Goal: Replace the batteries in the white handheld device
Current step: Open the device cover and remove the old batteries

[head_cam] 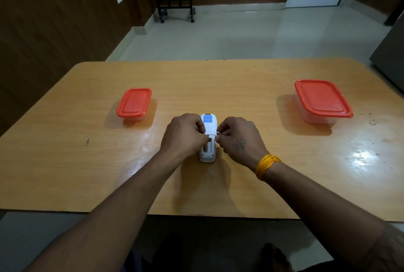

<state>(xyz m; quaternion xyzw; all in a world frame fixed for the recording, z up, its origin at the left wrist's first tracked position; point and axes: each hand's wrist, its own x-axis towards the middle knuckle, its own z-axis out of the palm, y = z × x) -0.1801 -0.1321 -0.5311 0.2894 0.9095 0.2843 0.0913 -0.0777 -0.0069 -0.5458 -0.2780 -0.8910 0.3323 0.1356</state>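
Wooden table (87, 101), white handheld device (207, 138) mid-table with compartment open — left hand (182, 135) grips it, right hand (237, 138) pinches a battery (218, 133). I'd match polarity, seat spring end first.

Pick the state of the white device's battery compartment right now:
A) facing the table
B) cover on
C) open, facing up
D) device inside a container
C: the white device lies on the table between both hands, its open battery bay facing up.

Wood-panel walls (54, 20), pale tiled floor (240, 35)
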